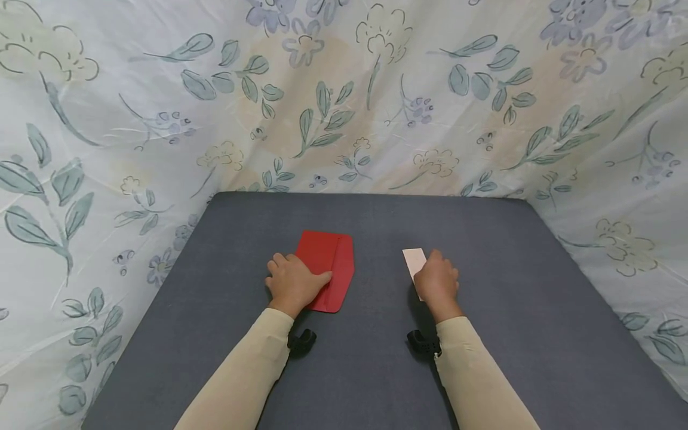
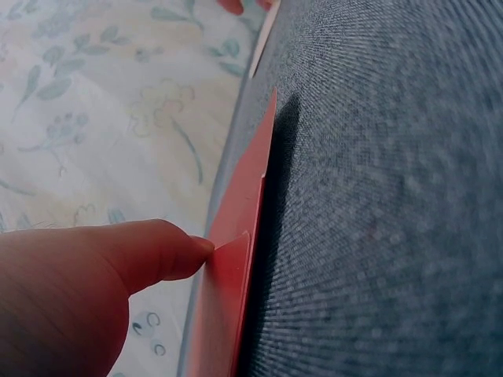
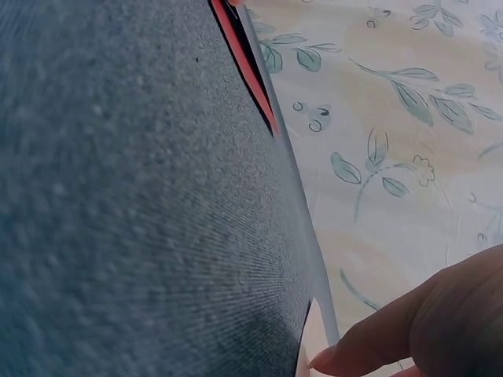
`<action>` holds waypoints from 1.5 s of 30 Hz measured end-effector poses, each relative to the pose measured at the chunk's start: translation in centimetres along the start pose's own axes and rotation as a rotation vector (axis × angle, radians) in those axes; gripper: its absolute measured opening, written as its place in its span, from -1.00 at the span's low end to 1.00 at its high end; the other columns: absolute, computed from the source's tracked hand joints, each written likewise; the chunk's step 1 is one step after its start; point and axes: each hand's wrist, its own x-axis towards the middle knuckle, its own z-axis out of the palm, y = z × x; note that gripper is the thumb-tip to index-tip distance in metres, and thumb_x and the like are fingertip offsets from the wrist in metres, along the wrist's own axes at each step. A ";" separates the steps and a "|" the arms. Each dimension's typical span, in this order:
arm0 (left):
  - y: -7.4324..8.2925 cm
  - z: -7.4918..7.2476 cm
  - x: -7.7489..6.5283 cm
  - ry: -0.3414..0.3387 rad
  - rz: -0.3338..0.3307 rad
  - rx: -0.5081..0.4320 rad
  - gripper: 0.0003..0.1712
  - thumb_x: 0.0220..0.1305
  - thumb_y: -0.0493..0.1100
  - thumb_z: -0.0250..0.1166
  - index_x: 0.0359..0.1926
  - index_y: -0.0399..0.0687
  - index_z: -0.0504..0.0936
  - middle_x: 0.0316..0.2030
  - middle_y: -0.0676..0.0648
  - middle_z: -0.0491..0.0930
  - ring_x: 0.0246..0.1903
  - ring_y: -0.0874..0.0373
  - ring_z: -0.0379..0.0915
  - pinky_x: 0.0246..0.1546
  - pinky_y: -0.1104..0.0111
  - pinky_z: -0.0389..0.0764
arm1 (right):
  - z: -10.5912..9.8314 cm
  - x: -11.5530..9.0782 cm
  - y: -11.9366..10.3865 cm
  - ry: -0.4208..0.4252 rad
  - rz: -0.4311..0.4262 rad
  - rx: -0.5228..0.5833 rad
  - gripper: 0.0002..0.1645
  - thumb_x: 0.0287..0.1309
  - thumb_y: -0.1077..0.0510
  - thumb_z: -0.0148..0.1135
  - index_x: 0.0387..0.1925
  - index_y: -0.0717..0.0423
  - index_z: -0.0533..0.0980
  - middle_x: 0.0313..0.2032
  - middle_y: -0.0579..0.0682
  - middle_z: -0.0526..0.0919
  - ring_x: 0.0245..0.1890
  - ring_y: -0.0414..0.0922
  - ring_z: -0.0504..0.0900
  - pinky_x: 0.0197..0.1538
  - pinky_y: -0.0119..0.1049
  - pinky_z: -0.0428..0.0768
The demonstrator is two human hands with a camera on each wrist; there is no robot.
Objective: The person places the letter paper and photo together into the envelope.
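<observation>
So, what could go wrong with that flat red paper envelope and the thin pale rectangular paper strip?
The left hand has its thumb pressed on the flat red paper envelope, so it might crease. The right hand grips the thin pale rectangular paper strip with its far end sticking out, so that end could bend.

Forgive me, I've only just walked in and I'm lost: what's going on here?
A person is handling two things over a dark grey table. Their left hand grips a red envelope near its left side, thumb on its upper face. Their right hand holds a narrow pale card. At this moment the card is outside the envelope, off to its right, with a gap between them.
</observation>
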 end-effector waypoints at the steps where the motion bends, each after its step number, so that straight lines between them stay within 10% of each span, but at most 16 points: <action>1: 0.0 0.0 0.0 0.000 0.000 0.001 -0.03 0.14 0.40 0.48 0.07 -0.43 0.46 0.03 -0.36 0.37 0.13 -0.23 0.31 -0.07 -0.19 0.56 | 0.0 0.0 -0.1 -0.002 0.002 0.001 -0.44 0.36 0.36 0.15 0.35 0.45 0.36 0.15 0.56 0.50 0.15 0.54 0.45 0.09 0.47 0.47; 13: -0.2 0.0 0.0 0.015 0.009 -0.010 -0.05 0.14 0.40 0.48 0.03 -0.42 0.47 0.01 -0.35 0.37 0.11 -0.22 0.31 -0.09 -0.19 0.57 | 0.2 0.2 0.0 0.021 -0.045 0.043 -0.35 0.32 0.41 0.17 0.43 0.45 0.40 0.17 0.53 0.43 0.05 0.47 0.56 0.03 0.39 0.57; 28: -0.1 0.1 0.1 0.010 0.003 -0.002 -0.02 0.13 0.41 0.48 0.05 -0.44 0.47 0.02 -0.35 0.37 0.11 -0.22 0.32 -0.07 -0.19 0.57 | -1.7 1.0 2.2 -0.009 -0.042 0.197 -0.71 0.39 0.33 0.18 0.04 0.38 0.65 -0.01 0.37 0.70 -0.02 0.32 0.68 -0.06 0.18 0.68; 45: -0.1 0.0 -0.1 0.008 0.012 -0.015 -0.04 0.15 0.41 0.47 0.03 -0.42 0.46 0.03 -0.36 0.37 0.12 -0.22 0.31 -0.07 -0.20 0.55 | -1.8 1.6 2.7 -0.251 0.071 0.634 -0.57 0.51 0.24 0.27 0.31 0.31 0.57 0.03 0.24 0.67 -0.17 -0.02 0.70 -0.19 -0.22 0.68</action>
